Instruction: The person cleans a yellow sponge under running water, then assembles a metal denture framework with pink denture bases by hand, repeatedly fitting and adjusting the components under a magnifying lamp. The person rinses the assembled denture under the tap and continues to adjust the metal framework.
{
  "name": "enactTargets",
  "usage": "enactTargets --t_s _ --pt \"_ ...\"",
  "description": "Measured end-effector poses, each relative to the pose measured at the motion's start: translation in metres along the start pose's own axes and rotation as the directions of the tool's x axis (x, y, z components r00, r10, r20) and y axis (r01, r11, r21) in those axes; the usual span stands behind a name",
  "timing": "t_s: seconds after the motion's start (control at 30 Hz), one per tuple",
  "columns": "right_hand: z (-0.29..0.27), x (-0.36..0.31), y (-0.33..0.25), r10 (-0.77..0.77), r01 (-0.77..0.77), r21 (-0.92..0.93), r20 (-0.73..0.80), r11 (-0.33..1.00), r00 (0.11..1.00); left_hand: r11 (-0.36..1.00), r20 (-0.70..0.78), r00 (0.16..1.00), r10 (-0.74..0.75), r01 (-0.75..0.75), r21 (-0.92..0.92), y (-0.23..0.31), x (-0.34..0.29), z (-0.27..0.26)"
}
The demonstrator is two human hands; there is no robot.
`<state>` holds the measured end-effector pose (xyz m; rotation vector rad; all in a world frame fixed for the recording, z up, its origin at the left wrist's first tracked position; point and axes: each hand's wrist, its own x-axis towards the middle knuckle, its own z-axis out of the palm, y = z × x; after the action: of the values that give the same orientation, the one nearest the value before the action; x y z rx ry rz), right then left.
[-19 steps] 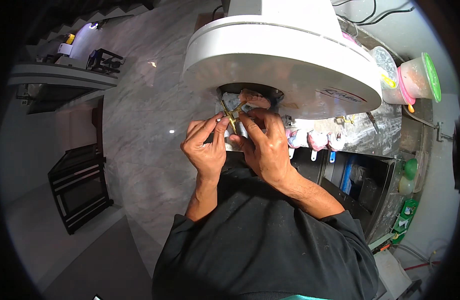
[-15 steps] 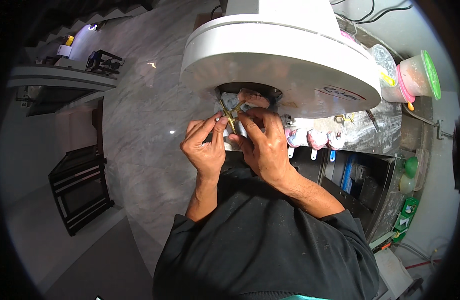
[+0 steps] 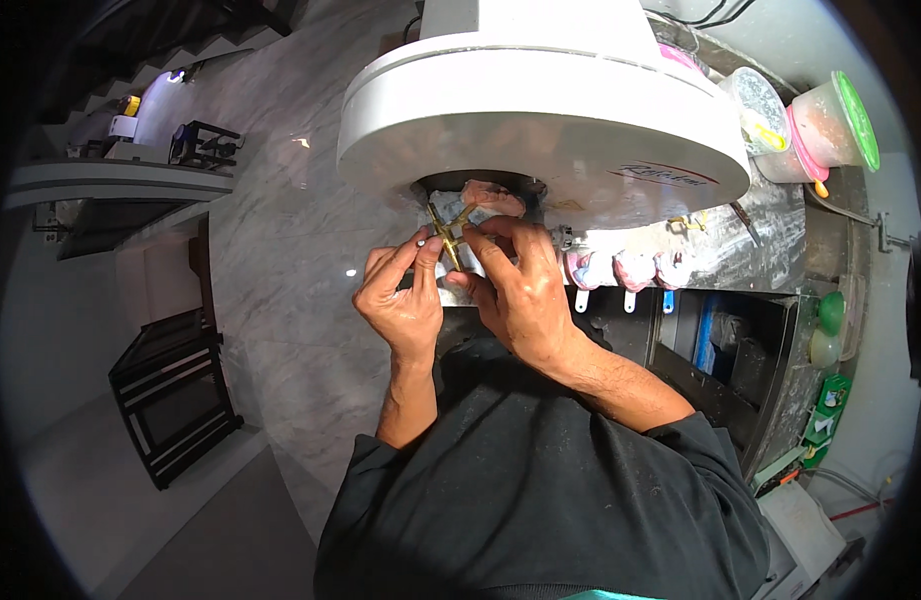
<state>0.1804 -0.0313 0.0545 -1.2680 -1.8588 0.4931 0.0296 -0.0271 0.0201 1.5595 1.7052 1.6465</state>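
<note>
The brass articulator [image 3: 441, 222] is just off the near side of the white machine [image 3: 541, 90], its long axis slanting so that the far end points at the machine and a little left, the near end back toward the person. The left hand [image 3: 401, 300] pinches it between thumb and fingers, while the right hand [image 3: 529, 300] grips its right side.

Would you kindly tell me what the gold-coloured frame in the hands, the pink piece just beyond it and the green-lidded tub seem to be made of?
Gold-coloured frame: probably brass or another yellow metal, smooth, judging by its metallic glints.
Pink piece: perhaps plaster, matte, given its dull, chalky look.
Green-lidded tub: likely plastic, translucent, as its wall looks milky.
</note>
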Motion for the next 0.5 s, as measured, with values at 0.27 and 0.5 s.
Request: enactTargets --t_s 0.27,0.5 --pt "0.0007 0.0002 -0.0001 0.003 -0.003 0.012 -0.007 1.0 1.0 1.0 0.002 1.0 -0.02 0.02 0.0 0.0 0.001 0.0005" --pt "0.0006 0.0011 -0.0007 -0.003 0.003 0.021 -0.007 1.0 1.0 1.0 -0.01 1.0 -0.006 0.006 -0.011 -0.0023 0.0012 0.0014"
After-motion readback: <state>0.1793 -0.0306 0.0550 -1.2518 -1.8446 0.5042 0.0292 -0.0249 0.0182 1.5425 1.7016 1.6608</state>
